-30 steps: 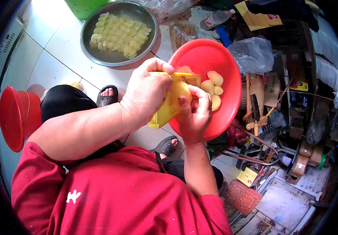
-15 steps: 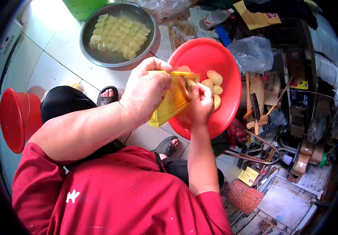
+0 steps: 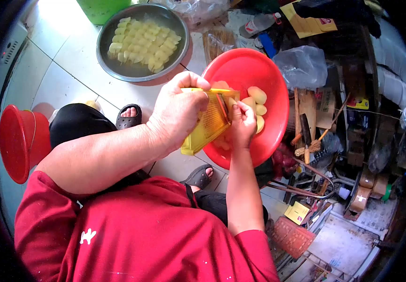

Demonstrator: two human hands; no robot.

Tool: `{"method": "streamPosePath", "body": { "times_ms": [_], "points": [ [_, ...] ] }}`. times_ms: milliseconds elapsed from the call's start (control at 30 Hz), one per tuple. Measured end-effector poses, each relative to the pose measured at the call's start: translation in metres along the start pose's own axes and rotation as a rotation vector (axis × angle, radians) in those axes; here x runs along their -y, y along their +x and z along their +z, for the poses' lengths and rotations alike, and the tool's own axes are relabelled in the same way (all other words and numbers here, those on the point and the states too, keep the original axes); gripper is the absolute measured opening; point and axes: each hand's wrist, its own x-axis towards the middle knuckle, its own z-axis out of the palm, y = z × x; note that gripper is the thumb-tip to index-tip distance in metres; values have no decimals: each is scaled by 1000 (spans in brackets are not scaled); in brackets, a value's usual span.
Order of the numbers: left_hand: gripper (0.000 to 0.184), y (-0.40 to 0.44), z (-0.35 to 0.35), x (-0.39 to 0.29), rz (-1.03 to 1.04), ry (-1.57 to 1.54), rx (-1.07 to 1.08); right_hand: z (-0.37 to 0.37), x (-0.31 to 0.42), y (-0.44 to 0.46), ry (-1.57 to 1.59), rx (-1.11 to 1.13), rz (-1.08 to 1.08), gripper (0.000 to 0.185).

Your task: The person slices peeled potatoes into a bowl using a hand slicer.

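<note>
My left hand [image 3: 180,105] is closed round the upper end of a yellow slicer [image 3: 207,123], which slants over a red basin [image 3: 276,122]. My right hand [image 3: 243,123] pinches a pale piece of potato [image 3: 232,101] against the slicer's face beside the blade slot; fingers cover most of that piece. Several peeled potatoes [image 3: 257,95] lie in the basin to the right of my right hand. Thin slices [image 3: 221,85] show in the basin behind the slicer, partly hidden by it.
A metal bowl [image 3: 103,63] on the tiled floor holds rows of skewered pale slices [image 3: 144,40] in water. At left stands a red bucket [image 3: 12,145]. A green container [image 3: 97,10] and a plastic bottle [image 3: 259,24] are at the back. Cluttered shelves and a hammer-like tool [image 3: 305,129] fill the right side.
My right hand and the potato piece have shifted slightly on the slicer, showing more of its blade slot. The slicer has tilted a little; both hands keep their grip.
</note>
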Motion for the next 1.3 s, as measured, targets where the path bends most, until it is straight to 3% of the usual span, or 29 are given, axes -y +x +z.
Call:
{"method": "streamPosePath", "body": {
  "times_ms": [33, 67, 100, 167, 267, 300, 367, 467, 500, 567, 700, 767, 867, 967, 1100, 1300],
  "points": [
    [21, 0, -1, 0, -7, -3, -4, 5, 40, -17, 38, 43, -11, 33],
    [21, 1, -3, -2, -19, -25, -7, 8, 66, -29, -157, 87, -305, 31],
    [21, 3, -3, -4, -25, -42, -5, 10, 101, -45, -269, 130, -349, 30],
    [20, 1, -1, -2, -11, -22, -13, 16, 104, -52, -129, 112, -358, 28],
    [20, 0, -1, 1, -16, -54, -7, 3, 37, -15, -263, -10, -118, 30],
    [20, -1, -1, 2, -15, -41, 8, 1, -2, -1, -41, -32, 39, 31],
    [20, 2, -1, -1, -4, -27, 24, -1, 7, -1, -118, -12, 29, 31],
    [20, 5, -2, -2, -6, -40, -9, 12, 102, -39, -230, 114, -294, 28],
    [20, 4, -2, -2, -7, -38, -9, 16, 115, -52, -127, 129, -339, 29],
    [19, 2, -1, -1, -4, -3, -21, 17, 98, -43, -176, 83, -328, 30],
    [20, 2, -1, -3, -16, -21, 16, 2, 17, -1, -171, -41, -10, 28],
    [20, 3, 0, -2, -1, -2, 3, -1, 5, 0, -165, -28, -45, 27],
    [19, 5, -1, -2, 17, -30, -12, 14, 89, -40, -103, 105, -215, 23],
    [18, 4, -1, -1, 29, -20, -17, 15, 94, -44, -150, 104, -338, 22],
    [19, 5, -2, -2, 29, -30, 1, -1, 12, -7, -146, -6, -36, 20],
    [19, 6, -1, -8, -24, -10, 13, -5, 2, 5, -148, -14, -15, 17]
  ]
}}
